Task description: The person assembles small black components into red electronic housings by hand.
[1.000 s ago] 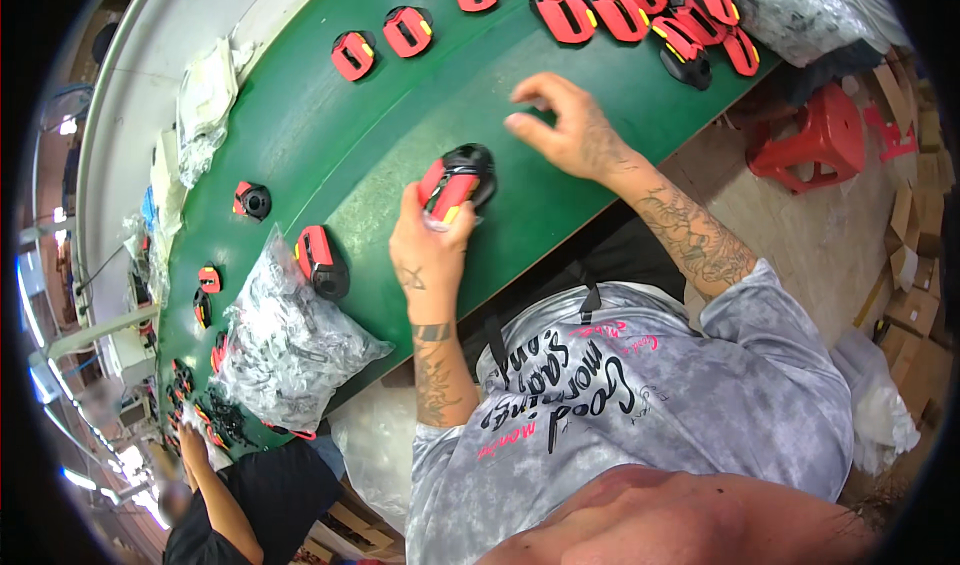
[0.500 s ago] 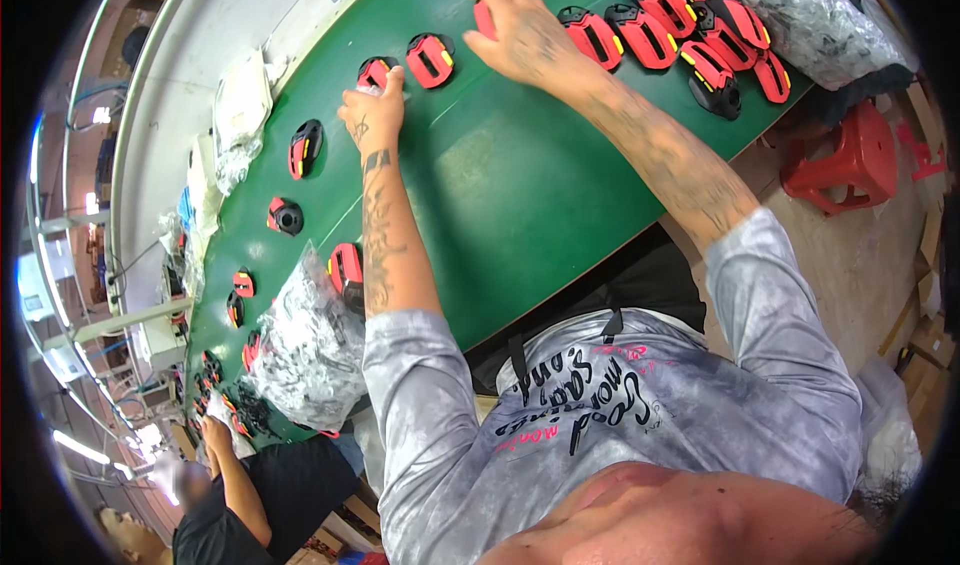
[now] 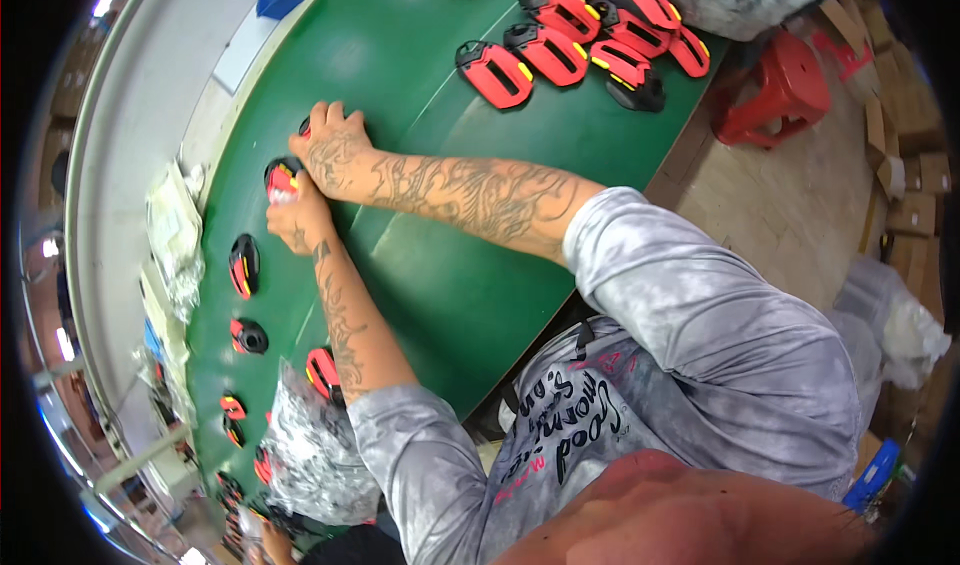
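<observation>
My left hand (image 3: 300, 223) has its fingers closed round the lower end of a red-and-black plastic piece (image 3: 279, 176) at the left of the green table. Something pale shows between those fingers and the piece. Right beside it, my right hand (image 3: 335, 153) reaches across, fingers curled down over another red-and-black piece (image 3: 305, 126) that is mostly hidden, with a black edge showing past the fingers. Along the table's left side lie more such pieces, among them a black-edged one (image 3: 243, 267) and one with a round black end (image 3: 249, 336).
A pile of red-and-black pieces (image 3: 560, 55) lies at the far right, by a clear plastic bag (image 3: 720, 0). Another bag (image 3: 318, 455) rests near my left forearm. A red stool (image 3: 775, 95) stands beyond the table's edge. Part of a co-worker's arm (image 3: 277, 543) shows at lower left.
My right hand has come left from the far middle of the table to beside my left hand. The left hand stays at its piece. The whole view has swung toward the right.
</observation>
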Tool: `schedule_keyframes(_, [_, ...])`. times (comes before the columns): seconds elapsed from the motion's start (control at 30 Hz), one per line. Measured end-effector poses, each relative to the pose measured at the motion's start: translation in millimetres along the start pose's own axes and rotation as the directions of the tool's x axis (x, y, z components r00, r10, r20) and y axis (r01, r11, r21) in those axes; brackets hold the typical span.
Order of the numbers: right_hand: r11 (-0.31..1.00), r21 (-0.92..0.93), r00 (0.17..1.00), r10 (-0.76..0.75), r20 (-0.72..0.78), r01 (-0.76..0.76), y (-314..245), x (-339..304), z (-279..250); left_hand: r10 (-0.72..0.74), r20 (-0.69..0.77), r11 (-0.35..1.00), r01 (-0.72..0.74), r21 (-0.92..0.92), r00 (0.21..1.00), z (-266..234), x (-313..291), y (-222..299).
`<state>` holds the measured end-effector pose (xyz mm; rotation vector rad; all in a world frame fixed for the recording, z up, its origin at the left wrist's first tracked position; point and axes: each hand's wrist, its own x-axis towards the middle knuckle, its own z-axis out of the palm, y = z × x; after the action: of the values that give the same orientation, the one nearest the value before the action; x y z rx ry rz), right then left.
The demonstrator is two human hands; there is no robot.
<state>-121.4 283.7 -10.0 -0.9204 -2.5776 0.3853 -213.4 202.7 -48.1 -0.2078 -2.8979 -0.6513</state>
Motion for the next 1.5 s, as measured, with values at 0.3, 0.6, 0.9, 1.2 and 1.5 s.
schedule_keyframes(0.3, [0.995, 0.078, 0.993, -0.065, 0.098, 0.058, 44.5, 0.8, -36.5, 0.000, 0.034, 0.995, 0.003, -0.096, 0.999, -13.3, -16.8, 13.6])
schedule_keyframes(0.6, [0.968, 0.192, 0.980, -0.134, -0.148, 0.161, 154.0, -189.2, -177.8, -0.019, -0.058, 0.999, 0.016, -0.040, 0.998, -14.5, 0.3, -17.2])
schedule_keyframes(0.9, [0.986, -0.165, 0.956, -0.034, -0.291, -0.016, 245.9, -223.1, -157.8, 0.013, -0.127, 0.986, -0.034, -0.164, 0.992, -12.5, -11.0, -15.9])
schedule_keyframes(1.2, [0.995, 0.102, 0.890, 0.067, -0.450, -0.023, 253.6, -247.6, -173.1, 0.744, -0.329, 0.437, -0.796, -0.418, 0.581, -60.0, -175.2, 99.9])
schedule_keyframes(1.5, [0.988, 0.147, 0.807, 0.126, -0.577, -0.049, 256.0, -268.2, -179.5, 0.903, 0.250, 0.416, -0.855, -0.310, 0.349, -88.9, -293.8, 234.3])
